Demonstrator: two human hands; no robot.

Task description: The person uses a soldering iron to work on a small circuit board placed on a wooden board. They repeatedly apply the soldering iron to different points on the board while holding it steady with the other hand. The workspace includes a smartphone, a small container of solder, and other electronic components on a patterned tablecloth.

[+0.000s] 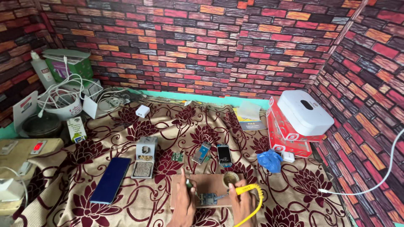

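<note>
My left hand (184, 204) rests on a small wooden board (206, 185) at the bottom centre and pinches a thin tool over a little blue circuit board (208, 199). My right hand (242, 207) grips a yellow-handled soldering iron (245, 190), its tip pointing left toward the circuit board. A small round tin (231, 178) sits at the board's far right corner. Both hands are cut off by the bottom edge.
On the floral cloth (176, 126) lie a dark phone (110, 180), a grey tip-cleaner stand (144, 162), small phone parts (223, 154), a blue wad (269, 161) and a white charger (142, 111). Red boxes with a white case (304, 111) stand right; cables and tubs (63, 101) left.
</note>
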